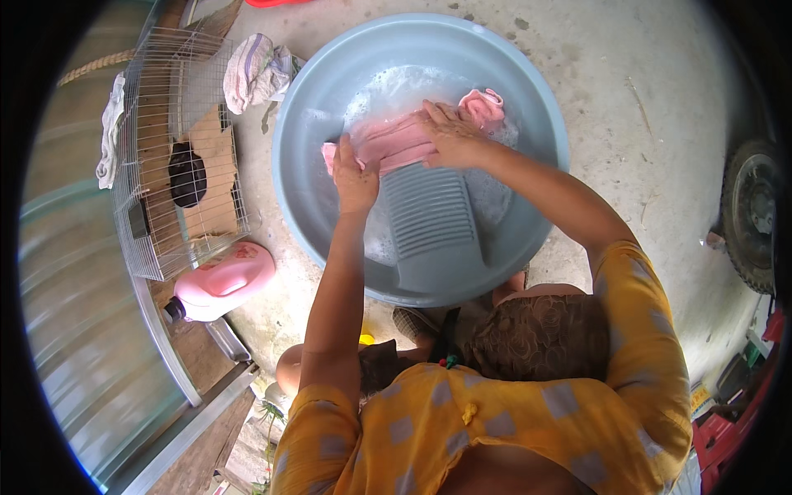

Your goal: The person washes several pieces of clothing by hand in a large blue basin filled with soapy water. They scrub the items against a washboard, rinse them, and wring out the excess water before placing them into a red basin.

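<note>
A wet pink towel (pixel 396 136) is stretched across soapy water in a round grey-blue plastic washtub (pixel 421 28). Its middle lies at the upper end of the ribbed washboard (pixel 430 213) moulded into the tub. My left hand (pixel 357 182) grips the towel near its left end, thumb and fingers on either side of the cloth. Flat on the towel's right part rests my right hand (pixel 455 137), fingers spread and palm down. Beyond it, the right end of the towel is bunched up. Some of the cloth beneath both hands is hidden.
Left of the tub are a wire cage (pixel 179 148), a pink detergent jug (pixel 226 281) on its side and a pale striped cloth (pixel 250 74). A wheel (pixel 752 213) stands at far right on the concrete floor (pixel 619 111). My knees are close below the tub.
</note>
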A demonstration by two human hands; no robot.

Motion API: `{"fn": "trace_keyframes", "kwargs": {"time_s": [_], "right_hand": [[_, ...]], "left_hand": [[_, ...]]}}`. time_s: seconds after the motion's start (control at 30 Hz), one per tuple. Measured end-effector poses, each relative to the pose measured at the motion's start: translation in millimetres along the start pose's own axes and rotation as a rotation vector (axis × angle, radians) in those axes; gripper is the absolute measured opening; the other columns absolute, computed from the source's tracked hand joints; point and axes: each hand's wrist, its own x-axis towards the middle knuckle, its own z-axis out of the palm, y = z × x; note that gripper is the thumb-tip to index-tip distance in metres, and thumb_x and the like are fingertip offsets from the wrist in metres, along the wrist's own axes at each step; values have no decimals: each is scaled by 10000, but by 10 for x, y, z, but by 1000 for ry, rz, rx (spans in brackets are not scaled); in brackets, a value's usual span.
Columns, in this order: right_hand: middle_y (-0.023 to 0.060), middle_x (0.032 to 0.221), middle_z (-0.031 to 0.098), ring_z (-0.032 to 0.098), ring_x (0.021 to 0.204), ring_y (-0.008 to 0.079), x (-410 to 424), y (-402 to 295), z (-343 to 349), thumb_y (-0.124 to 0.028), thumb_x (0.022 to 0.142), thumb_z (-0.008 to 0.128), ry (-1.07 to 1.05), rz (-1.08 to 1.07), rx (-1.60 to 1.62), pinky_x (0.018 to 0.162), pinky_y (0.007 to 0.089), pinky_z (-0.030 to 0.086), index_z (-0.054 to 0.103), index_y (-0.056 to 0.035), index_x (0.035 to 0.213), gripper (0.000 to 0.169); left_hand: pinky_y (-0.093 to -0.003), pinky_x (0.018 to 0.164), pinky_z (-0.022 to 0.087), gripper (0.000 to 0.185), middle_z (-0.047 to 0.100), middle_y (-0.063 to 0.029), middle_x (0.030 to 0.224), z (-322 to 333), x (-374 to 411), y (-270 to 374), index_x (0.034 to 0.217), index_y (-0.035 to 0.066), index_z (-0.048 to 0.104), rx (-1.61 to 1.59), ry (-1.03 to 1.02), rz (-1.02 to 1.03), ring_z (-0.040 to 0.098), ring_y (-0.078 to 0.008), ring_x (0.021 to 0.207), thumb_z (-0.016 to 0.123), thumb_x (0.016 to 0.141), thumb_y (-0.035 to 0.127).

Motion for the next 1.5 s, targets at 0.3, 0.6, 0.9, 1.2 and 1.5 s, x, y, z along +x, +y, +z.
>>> {"fn": "trace_keyframes", "kwargs": {"time_s": [0.3,0.6,0.9,1.2,1.5], "right_hand": [[186,999,632,612,948,280,516,455,85,-222,862,590,74,431,458,802,383,472,500,-46,1176,371],[105,1060,560,542,990,160,81,-1030,-974,28,818,540,109,-344,1295,914,321,437,499,20,1106,291],[68,877,587,541,846,126,100,-918,-880,-163,835,604,67,-109,1290,782,270,444,558,12,1005,248],[129,1221,535,531,1111,260,-160,-236,-124,-237,826,514,81,143,781,973,352,382,513,-52,1252,465],[105,995,593,591,906,302,-807,-540,-142,-279,816,582,300,-112,423,796,394,440,564,-66,1005,284]], "left_hand": [[-393,998,385,512,457,-187,1331,282,-140,188,1307,-4,439,-462,-19,-147,462,-318,1195,621,838,89],[-409,1025,362,638,393,-175,1361,-217,128,201,1423,61,258,-1621,-514,-554,425,-297,1215,426,934,435],[-365,1011,384,513,464,-111,1309,-119,-371,391,1386,29,337,-1539,-447,-167,454,-220,1206,389,958,306],[-408,951,426,443,534,-226,1229,-14,-278,461,1241,3,528,-286,-398,-145,531,-334,1121,521,888,271],[-420,839,431,365,622,-189,990,231,-817,629,1092,46,619,-20,37,358,575,-371,928,410,973,321]]}}
